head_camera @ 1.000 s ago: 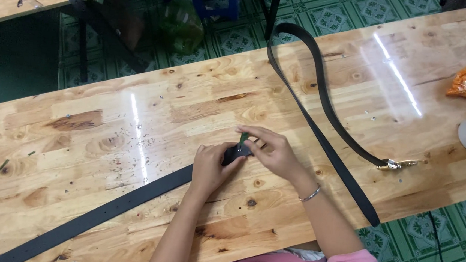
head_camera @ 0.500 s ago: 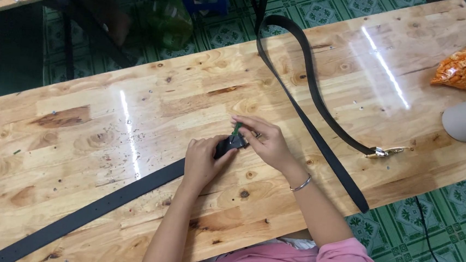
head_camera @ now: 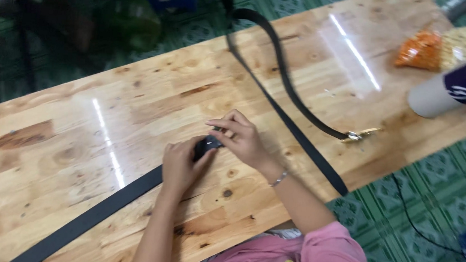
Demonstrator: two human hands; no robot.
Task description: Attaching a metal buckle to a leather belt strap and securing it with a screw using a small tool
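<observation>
My left hand [head_camera: 178, 165] and my right hand [head_camera: 240, 138] meet over a small black buckle [head_camera: 207, 145] on the wooden table [head_camera: 79, 136]. Both hands pinch it together with a long black strap [head_camera: 96, 210] that runs from the buckle toward the lower left. On the right side the strap loops up across the table and off its far edge, then comes back to a brass clip [head_camera: 359, 135] lying on the wood. A thin bracelet [head_camera: 279, 178] sits on my right wrist.
A grey cardboard tube [head_camera: 457, 86] with a dark band lies at the right edge, beside bags of orange and yellow snacks [head_camera: 441, 46]. Green patterned floor tiles and a black cable [head_camera: 418, 220] show below the table. Another table stands at top left.
The view has shifted, so the table appears further left and the tube and snack bags have come more into sight. My hands stay together on the buckle.
</observation>
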